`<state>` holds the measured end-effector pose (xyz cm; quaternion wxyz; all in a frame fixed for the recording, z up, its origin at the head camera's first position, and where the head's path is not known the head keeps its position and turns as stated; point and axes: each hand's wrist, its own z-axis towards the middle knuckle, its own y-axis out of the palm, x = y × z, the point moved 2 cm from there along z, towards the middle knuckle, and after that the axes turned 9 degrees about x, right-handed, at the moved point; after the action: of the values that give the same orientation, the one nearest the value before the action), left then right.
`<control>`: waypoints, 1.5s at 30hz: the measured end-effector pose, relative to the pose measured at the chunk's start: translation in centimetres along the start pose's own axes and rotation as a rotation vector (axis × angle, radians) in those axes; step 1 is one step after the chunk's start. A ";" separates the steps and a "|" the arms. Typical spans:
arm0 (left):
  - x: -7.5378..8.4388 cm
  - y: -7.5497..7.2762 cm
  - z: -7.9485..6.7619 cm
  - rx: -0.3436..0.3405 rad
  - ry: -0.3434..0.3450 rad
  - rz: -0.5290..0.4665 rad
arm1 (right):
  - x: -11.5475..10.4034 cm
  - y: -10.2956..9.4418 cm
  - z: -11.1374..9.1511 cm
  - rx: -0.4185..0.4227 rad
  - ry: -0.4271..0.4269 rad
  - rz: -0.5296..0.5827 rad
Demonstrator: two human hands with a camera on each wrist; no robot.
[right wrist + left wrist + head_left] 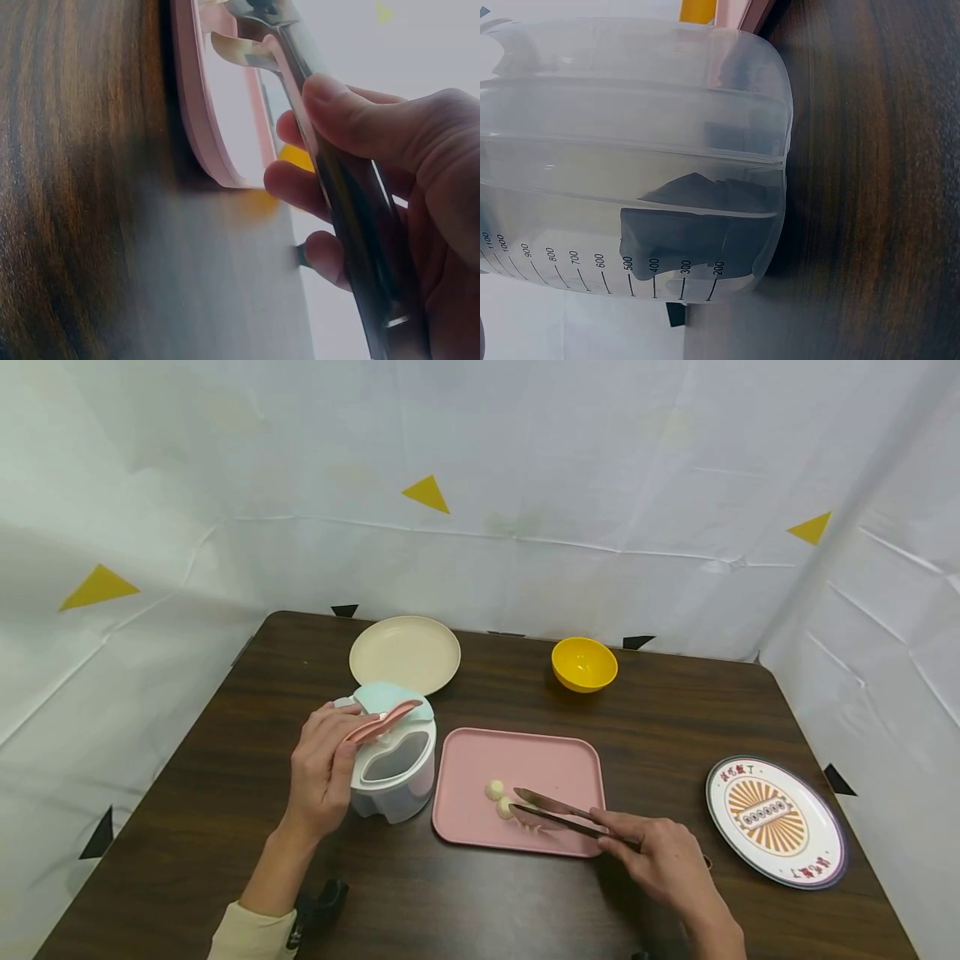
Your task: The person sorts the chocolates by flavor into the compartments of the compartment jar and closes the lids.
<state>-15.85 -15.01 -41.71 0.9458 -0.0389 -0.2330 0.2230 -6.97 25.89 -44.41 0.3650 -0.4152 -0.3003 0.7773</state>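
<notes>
My left hand (321, 768) holds up a pink flap (386, 723) on the lid of a translucent container (393, 795). An opening in the white lid shows below the flap, beside a pale blue flap (390, 695). Measuring marks run along the container's wall (652, 247) in the left wrist view. In my right hand (663, 864) are metal tongs (352, 202), their tips over a pink tray (525, 752). Small pale pieces, perhaps peeled garlic cloves (495, 790), lie on the tray by the tips. Whether the tongs grip one I cannot tell.
Behind the container lies a cream plate (405, 652). A yellow bowl (584, 665) stands near the back edge of the dark wooden table (480, 902). To the right is a white patterned plate (817, 827). White sheeting (525, 460) surrounds the table's back and sides.
</notes>
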 end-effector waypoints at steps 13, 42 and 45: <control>0.0 0.0 0.0 0.001 0.003 0.013 | -0.8 -1.1 1.1 0.133 -0.068 0.009; 0.1 0.0 0.0 0.000 0.008 0.004 | -9.6 0.0 7.5 0.237 -0.336 0.362; 0.1 0.0 0.0 -0.002 0.008 0.000 | -10.4 0.7 8.0 0.227 -0.360 0.349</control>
<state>-15.78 -14.95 -41.66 0.9466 -0.0409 -0.2293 0.2227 -10.08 15.73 -36.76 0.2107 -0.2721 -0.1952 0.9184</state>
